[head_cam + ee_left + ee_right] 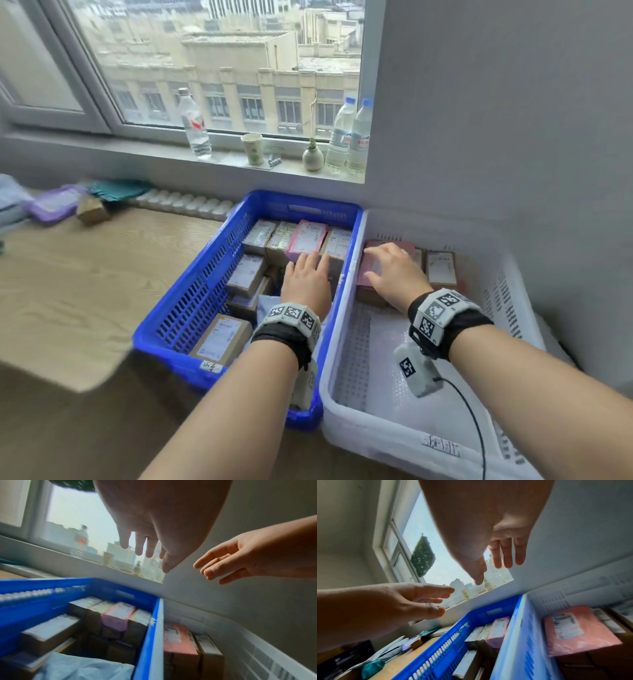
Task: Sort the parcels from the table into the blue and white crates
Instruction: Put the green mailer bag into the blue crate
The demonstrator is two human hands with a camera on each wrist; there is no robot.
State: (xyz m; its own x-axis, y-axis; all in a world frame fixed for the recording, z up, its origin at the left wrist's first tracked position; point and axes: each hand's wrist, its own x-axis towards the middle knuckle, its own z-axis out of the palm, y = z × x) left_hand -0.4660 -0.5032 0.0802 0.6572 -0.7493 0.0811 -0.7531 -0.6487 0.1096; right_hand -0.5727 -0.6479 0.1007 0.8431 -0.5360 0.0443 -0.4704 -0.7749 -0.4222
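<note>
Head view: pink parcel (368, 270) lies flat, long axis toward wall.

The left hand (306, 281) is over the left crate (191, 291), with boxed parcels (246, 274) packed in rows below and ahead of it. The right hand (394, 270) is over the right crate (496, 274), which touches the left crate's side. A flat parcel (368, 270) lies under its fingers, on top of boxes at the far end. The worktop (85, 274) stretches left of the left hand. The windowsill (239, 164) lies beyond both hands.
</note>
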